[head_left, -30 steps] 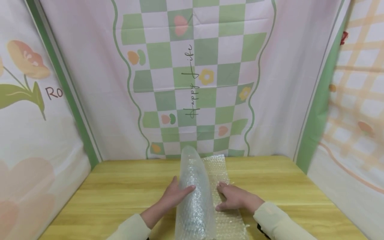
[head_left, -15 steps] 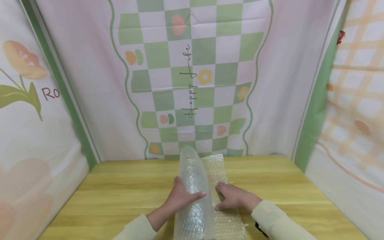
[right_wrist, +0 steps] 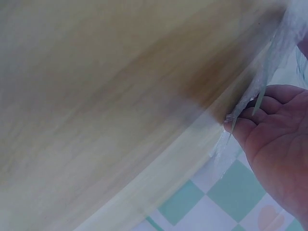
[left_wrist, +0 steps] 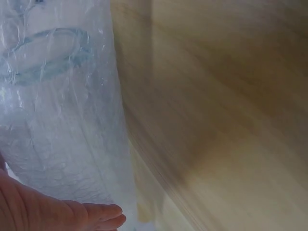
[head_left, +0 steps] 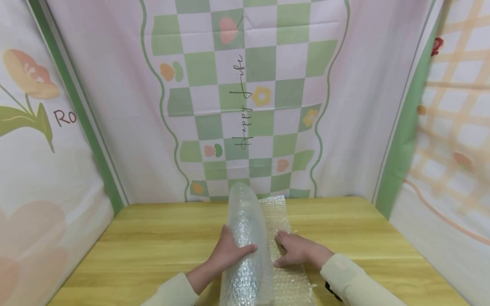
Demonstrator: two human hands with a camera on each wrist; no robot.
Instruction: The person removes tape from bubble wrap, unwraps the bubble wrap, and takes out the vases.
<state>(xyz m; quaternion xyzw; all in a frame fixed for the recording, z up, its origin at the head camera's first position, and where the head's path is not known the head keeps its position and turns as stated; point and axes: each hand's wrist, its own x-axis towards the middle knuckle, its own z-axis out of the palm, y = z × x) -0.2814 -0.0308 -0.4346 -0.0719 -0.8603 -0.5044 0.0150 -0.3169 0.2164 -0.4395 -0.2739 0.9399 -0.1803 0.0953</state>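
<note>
Hands touch partly rolled bubble wrap on a table.

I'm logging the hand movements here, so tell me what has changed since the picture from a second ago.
The left hand has shifted slightly to the right, so its thumb lies farther across the bubble wrap roll. Nothing was visibly taken hold of or let go. The right hand stays on the flat bubble wrap beside the roll.
</note>
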